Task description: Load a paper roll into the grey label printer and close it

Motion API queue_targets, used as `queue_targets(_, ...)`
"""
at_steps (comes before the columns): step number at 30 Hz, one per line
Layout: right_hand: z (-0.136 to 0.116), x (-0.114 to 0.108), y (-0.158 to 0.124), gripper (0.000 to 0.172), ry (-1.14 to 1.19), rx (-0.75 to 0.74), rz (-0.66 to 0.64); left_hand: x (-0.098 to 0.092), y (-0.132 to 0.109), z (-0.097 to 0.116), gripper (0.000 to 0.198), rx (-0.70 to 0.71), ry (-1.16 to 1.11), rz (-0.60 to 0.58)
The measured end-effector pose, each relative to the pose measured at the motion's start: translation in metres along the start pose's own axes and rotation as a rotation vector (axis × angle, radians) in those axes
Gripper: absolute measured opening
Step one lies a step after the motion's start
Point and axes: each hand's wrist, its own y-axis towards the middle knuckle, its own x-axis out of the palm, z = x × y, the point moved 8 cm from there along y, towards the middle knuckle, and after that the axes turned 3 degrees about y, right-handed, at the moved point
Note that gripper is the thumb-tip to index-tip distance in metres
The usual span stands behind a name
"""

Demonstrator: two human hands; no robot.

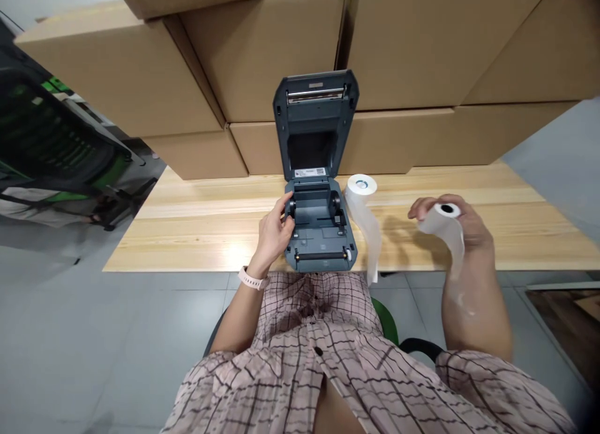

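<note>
A dark grey label printer [323, 234] stands on the table with its lid [312, 124] raised. No roll sits between its two roll holders. My left hand [274, 231] grips the printer's left wall, fingertips curled over the edge by the left holder. Off to the right, above the table, my right hand [473, 224] is closed around a small white label roll [440, 216], whose loose strip hangs down over the wrist. A second white label roll [360, 185] rests on the table just right of the printer, its strip trailing past the front edge.
Large cardboard boxes [398, 46] are stacked along the back of the wooden table [187, 234], right behind the raised lid. A dark chair [51, 134] with green parts stands at the left. The table's front edge is close to my lap.
</note>
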Motion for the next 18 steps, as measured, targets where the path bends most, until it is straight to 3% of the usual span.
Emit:
queue_targets(2, 0.024, -0.010, -0.011, 0.044, -0.046, 0.167, 0.126, 0.000, 0.000, 0.000, 0.065, -0.013, 0.003, 0.006)
queue_targets(5, 0.047, 0.001, -0.006, 0.051, -0.095, 0.310, 0.131, 0.000, -0.001, 0.001, 0.062, -0.028, -0.031, 0.014)
queue_targets(12, 0.063, 0.017, 0.018, 0.079, -0.092, 0.308, 0.042, 0.001, 0.000, -0.003, 0.061, -0.019, -0.088, 0.018)
queue_targets(18, 0.067, 0.019, 0.016, 0.077, -0.002, 0.372, -0.102, 0.001, 0.001, -0.002, 0.069, 0.042, -0.079, -0.003)
